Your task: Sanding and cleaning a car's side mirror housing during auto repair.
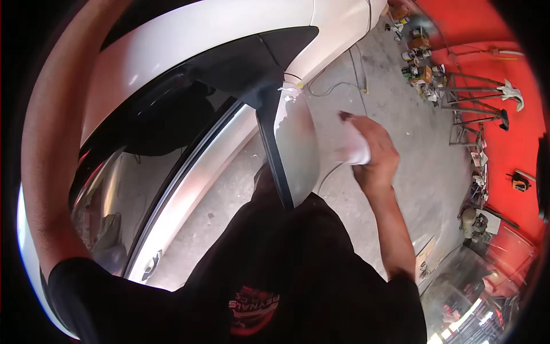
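A: So what's the right hand (375,155) doing?
B: Fist closed around a white sanding block (354,146), just right of the grey side mirror (298,146). Left hand's out of frame, only the arm (51,149) reaching up over the white car (200,34).

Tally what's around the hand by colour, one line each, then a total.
White: 3 - car, cloth in the right hand, rag on the stand
Red: 1 - wall
Grey: 1 - floor
Black: 1 - mirror mount and edge
Total: 6
The left hand is out of view; only its forearm shows.
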`<control>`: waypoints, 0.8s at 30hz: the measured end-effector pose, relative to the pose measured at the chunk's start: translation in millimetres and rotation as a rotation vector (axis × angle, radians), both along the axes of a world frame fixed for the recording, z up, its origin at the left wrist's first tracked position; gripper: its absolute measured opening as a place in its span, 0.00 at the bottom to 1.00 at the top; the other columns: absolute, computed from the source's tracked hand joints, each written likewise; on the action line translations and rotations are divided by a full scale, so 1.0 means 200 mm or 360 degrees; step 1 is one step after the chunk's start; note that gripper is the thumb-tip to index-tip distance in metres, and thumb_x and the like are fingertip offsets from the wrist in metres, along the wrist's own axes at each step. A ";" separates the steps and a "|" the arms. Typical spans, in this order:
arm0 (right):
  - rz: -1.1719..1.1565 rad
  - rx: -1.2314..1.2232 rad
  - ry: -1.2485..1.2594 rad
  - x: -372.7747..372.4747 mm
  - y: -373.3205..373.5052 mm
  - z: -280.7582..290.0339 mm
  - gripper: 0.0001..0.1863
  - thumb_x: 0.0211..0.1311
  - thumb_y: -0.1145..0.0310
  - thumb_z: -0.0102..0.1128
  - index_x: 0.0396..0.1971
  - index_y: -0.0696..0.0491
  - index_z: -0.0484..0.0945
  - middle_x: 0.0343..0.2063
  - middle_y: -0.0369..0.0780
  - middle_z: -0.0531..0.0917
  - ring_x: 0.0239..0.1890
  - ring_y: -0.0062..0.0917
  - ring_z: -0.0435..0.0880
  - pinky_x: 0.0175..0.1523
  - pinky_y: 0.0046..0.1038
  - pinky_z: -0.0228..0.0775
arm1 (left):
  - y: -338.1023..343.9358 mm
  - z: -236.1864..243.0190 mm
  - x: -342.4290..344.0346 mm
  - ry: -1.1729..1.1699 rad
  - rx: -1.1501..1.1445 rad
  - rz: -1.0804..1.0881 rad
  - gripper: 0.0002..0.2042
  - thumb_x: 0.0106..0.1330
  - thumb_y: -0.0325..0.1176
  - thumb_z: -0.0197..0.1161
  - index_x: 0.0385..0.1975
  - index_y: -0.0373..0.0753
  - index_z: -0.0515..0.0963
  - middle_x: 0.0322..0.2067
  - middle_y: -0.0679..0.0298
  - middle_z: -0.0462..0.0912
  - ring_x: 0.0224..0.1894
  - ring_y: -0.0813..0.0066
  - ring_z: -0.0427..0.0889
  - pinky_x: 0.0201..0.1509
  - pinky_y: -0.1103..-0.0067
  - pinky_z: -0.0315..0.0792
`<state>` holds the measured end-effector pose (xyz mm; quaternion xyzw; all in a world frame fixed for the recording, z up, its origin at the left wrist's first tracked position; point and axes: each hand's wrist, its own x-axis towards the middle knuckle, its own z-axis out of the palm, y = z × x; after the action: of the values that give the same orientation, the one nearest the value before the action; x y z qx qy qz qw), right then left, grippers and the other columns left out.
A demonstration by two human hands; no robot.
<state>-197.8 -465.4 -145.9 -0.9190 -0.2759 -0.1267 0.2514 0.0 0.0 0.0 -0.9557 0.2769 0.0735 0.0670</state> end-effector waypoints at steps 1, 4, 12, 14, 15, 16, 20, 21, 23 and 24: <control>-0.0142 0.0029 0.0019 -0.04 -0.12 -0.05 0.26 0.54 0.85 0.72 0.54 0.52 0.88 0.54 0.47 0.91 0.54 0.40 0.92 0.61 0.35 0.84 | 0.00 0.01 -0.01 -0.0022 0.0033 0.0004 0.26 0.80 0.47 0.60 0.68 0.36 0.80 0.62 0.44 0.86 0.66 0.44 0.83 0.75 0.60 0.73; -0.0692 0.0375 0.0356 -0.28 -0.45 -0.15 0.21 0.61 0.84 0.72 0.54 0.56 0.87 0.51 0.44 0.91 0.53 0.35 0.91 0.62 0.31 0.81 | -0.09 0.02 -0.06 -0.0059 0.0007 0.0123 0.25 0.80 0.46 0.60 0.68 0.36 0.80 0.62 0.45 0.86 0.66 0.44 0.83 0.75 0.59 0.73; -0.1340 0.1012 0.0860 -0.59 -0.84 -0.44 0.13 0.73 0.79 0.71 0.54 0.61 0.86 0.50 0.40 0.90 0.52 0.25 0.88 0.62 0.29 0.79 | -0.65 -0.07 -0.95 -0.0185 -0.0348 -0.0204 0.30 0.79 0.58 0.62 0.75 0.49 0.77 0.71 0.59 0.81 0.85 0.52 0.60 0.86 0.41 0.49; -0.1149 0.0931 0.0774 -0.50 -0.83 -0.44 0.12 0.73 0.80 0.71 0.54 0.61 0.86 0.49 0.40 0.90 0.52 0.25 0.88 0.62 0.29 0.79 | -0.89 -0.15 -1.15 0.0020 -0.0285 -0.0130 0.35 0.80 0.65 0.53 0.77 0.46 0.75 0.73 0.63 0.79 0.87 0.53 0.57 0.88 0.41 0.41; -0.1016 0.0922 0.0713 -0.44 -0.82 -0.43 0.12 0.73 0.80 0.71 0.54 0.61 0.86 0.49 0.40 0.89 0.52 0.25 0.88 0.62 0.29 0.79 | -0.96 -0.19 -1.20 0.0224 -0.0136 0.0078 0.36 0.83 0.65 0.47 0.80 0.46 0.72 0.77 0.63 0.75 0.89 0.52 0.51 0.89 0.41 0.32; -0.0902 0.0976 0.0710 -0.37 -0.81 -0.43 0.13 0.72 0.81 0.70 0.54 0.61 0.86 0.50 0.41 0.90 0.51 0.25 0.88 0.61 0.28 0.79 | -1.00 -0.24 -1.19 0.0057 -0.0146 0.0097 0.36 0.84 0.65 0.45 0.80 0.46 0.72 0.78 0.63 0.75 0.89 0.52 0.50 0.89 0.41 0.31; -0.0404 0.0977 0.0784 -0.02 -0.80 -0.37 0.13 0.72 0.80 0.71 0.54 0.60 0.86 0.48 0.40 0.91 0.49 0.24 0.88 0.59 0.25 0.79 | -1.12 -0.32 -1.12 -0.0052 0.0066 0.0283 0.33 0.87 0.62 0.41 0.77 0.46 0.75 0.77 0.65 0.75 0.89 0.52 0.48 0.89 0.40 0.29; -0.0318 0.1009 0.0819 0.04 -0.81 -0.34 0.13 0.72 0.80 0.71 0.54 0.60 0.86 0.48 0.40 0.91 0.49 0.23 0.88 0.59 0.25 0.78 | -1.16 -0.29 -1.13 0.0009 0.0066 0.0325 0.33 0.87 0.62 0.41 0.76 0.46 0.77 0.77 0.65 0.76 0.89 0.53 0.48 0.89 0.39 0.29; -0.0134 0.1045 0.0862 0.20 -0.83 -0.30 0.13 0.72 0.80 0.71 0.54 0.60 0.87 0.48 0.40 0.91 0.50 0.23 0.88 0.59 0.25 0.78 | -1.24 -0.20 -1.15 0.0210 0.0063 0.0471 0.33 0.87 0.62 0.40 0.72 0.46 0.80 0.75 0.65 0.78 0.89 0.54 0.48 0.89 0.39 0.30; -0.0055 0.1028 0.0840 0.26 -0.83 -0.28 0.13 0.73 0.79 0.71 0.55 0.59 0.86 0.46 0.37 0.90 0.47 0.20 0.87 0.57 0.24 0.78 | -1.28 -0.14 -1.21 0.0195 -0.0027 0.0500 0.28 0.86 0.58 0.49 0.65 0.44 0.85 0.69 0.65 0.84 0.88 0.56 0.52 0.89 0.38 0.32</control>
<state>-145.5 -632.4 -202.9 -0.7983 -0.1326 0.0288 0.5867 -241.8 -256.7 -27.1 -0.9815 0.1282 0.1389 0.0296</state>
